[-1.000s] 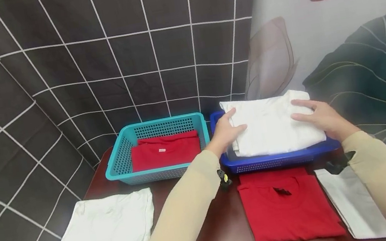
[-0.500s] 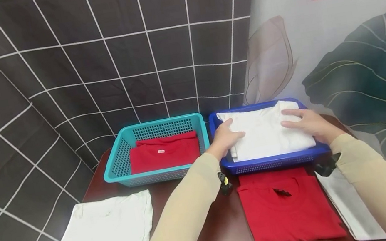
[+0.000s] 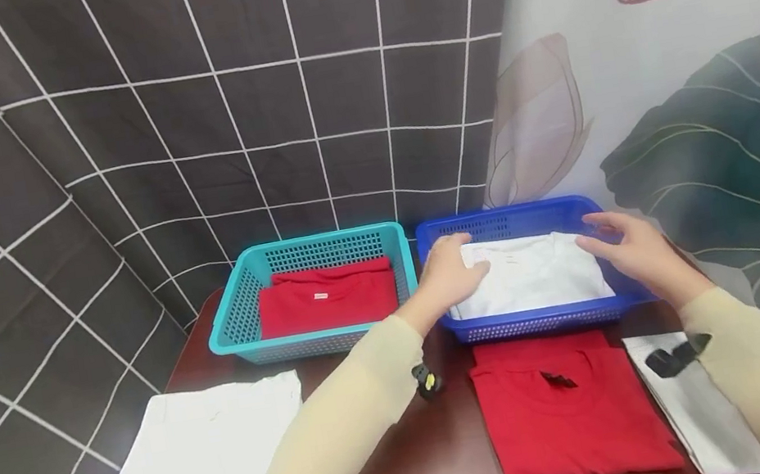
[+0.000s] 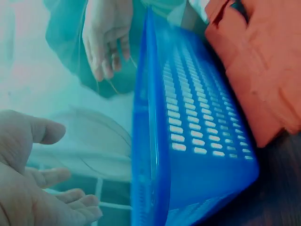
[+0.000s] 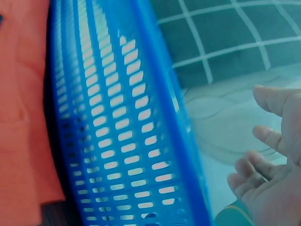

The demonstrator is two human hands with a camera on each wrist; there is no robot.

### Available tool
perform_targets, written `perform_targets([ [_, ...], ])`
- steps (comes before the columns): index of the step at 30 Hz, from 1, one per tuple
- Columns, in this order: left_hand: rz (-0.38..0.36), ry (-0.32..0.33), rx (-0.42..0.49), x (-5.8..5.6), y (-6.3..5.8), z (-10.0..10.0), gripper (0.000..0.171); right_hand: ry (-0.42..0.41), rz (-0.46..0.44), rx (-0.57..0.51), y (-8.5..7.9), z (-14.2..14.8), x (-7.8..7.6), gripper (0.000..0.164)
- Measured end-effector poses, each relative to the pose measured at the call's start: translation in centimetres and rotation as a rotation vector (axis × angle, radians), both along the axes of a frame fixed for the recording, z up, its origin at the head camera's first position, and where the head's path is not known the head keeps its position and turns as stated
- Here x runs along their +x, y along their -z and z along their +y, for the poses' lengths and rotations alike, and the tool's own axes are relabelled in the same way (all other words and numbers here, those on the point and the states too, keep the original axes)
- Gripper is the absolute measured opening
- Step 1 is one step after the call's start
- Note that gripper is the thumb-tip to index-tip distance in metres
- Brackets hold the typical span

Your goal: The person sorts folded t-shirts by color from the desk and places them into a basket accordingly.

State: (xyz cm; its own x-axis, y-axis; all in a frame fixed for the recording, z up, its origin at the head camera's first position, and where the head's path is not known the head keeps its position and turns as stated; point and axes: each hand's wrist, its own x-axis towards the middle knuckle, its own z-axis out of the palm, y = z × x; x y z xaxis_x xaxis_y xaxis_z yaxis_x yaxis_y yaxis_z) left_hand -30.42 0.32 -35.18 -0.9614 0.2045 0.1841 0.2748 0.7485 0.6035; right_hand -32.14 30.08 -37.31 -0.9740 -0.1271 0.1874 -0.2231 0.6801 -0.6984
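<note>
A folded white T-shirt [image 3: 530,271] lies in the blue basket [image 3: 535,320]. Over the basket's left side is my left hand [image 3: 451,271], thumb and fingers spread with nothing between them; I cannot tell whether it touches the shirt. My right hand [image 3: 639,250] hovers at the basket's right side, apart from the cloth, its fingers loosely bent. Both wrist views look at the basket's perforated front wall [image 4: 197,113], which hides the shirt. In the right wrist view the fingers of my right hand [image 5: 277,165] hold nothing.
To the left stands a teal basket [image 3: 315,345] with red folded cloth [image 3: 327,303] inside. A red folded T-shirt [image 3: 577,421] lies before the blue basket, beside a white folded cloth [image 3: 697,402]. Another white shirt [image 3: 192,465] lies front left on the brown table [image 3: 417,471].
The white T-shirt has gone down into the blue basket and now lies flat there. Both hands have come off it, the right one moving away to the right.
</note>
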Motion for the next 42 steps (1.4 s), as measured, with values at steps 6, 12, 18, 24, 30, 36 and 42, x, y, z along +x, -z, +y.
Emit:
perform_targets([
  [6, 0.139, 0.245, -0.171, 6.3, 1.1, 0.1, 0.055, -0.038, 0.023, 0.009, 0.0, 0.7, 5.6, 0.064],
  [12, 0.231, 0.382, -0.331, 10.4, 4.6, 0.3, 0.059, -0.074, -0.031, 0.045, 1.2, 1.3, 9.8, 0.059],
  [18, 0.202, 0.461, -0.437, 11.8, 7.9, -0.1, 0.071, -0.127, 0.030, 0.005, 3.2, 1.3, 12.1, 0.051],
  [24, 0.114, 0.462, -0.505, 12.3, 9.1, -0.3, 0.096, -0.160, 0.059, 0.077, 5.1, 0.7, 12.4, 0.052],
  [30, 0.062, 0.455, -0.581, 12.1, 10.5, 0.6, 0.107, -0.209, 0.125, 0.235, 7.3, -0.7, 12.6, 0.065],
  [36, -0.025, 0.425, -0.661, 12.0, 11.5, 1.8, 0.117, -0.299, 0.105, 0.266, 9.1, -2.0, 12.9, 0.086],
  [42, -0.107, 0.397, -0.735, 11.8, 11.8, 2.6, 0.120, -0.314, 0.000, 0.316, 10.7, -2.4, 13.2, 0.095],
])
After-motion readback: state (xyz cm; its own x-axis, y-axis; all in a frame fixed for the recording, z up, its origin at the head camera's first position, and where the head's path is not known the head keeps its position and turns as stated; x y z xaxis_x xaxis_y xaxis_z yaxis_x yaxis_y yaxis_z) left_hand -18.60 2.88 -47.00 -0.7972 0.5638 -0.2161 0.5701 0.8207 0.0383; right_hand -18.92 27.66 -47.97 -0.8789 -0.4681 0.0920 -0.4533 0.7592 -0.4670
